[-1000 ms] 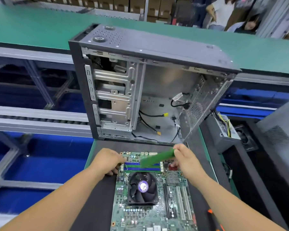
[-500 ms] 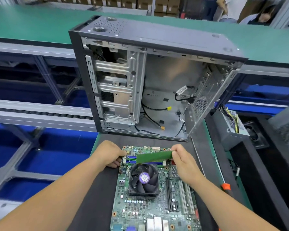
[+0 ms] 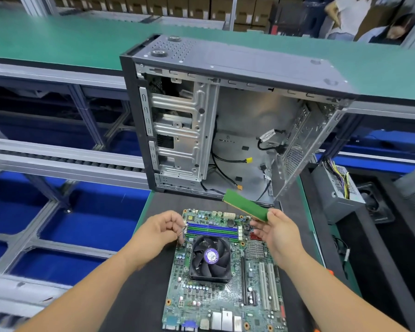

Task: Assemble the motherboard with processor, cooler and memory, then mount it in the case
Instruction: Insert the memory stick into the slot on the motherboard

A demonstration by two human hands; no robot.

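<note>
Green and flat, the memory stick (image 3: 246, 204) sits pinched at its near end between the thumb and fingers of our right hand (image 3: 277, 232), lifted clear above the far right corner of the motherboard (image 3: 223, 281) and touching nothing else. Its long axis runs from our fingers up and to the left, its free end pointing toward the open case (image 3: 230, 121) and showing against the case's lower edge. Our left hand (image 3: 158, 232) hovers at the board's far left corner with fingers curled around thin wires (image 3: 182, 232) by the end of the memory slots (image 3: 212, 230). Those blue and green slots run left to right across the board's far end, so the stick lies at a slant to them, with open air between. Just nearer than the slots sits the black cooler fan (image 3: 210, 258), close under both hands. The board lies flat on a dark mat (image 3: 139, 295) with bare mat on its left and right. The case stands upright just beyond the board, its open side facing us, loose cables (image 3: 228, 161) hanging inside. A power supply (image 3: 338, 188) rests to the right; a green conveyor (image 3: 58, 37) runs behind, blue bins (image 3: 86, 212) lie to the left.
</note>
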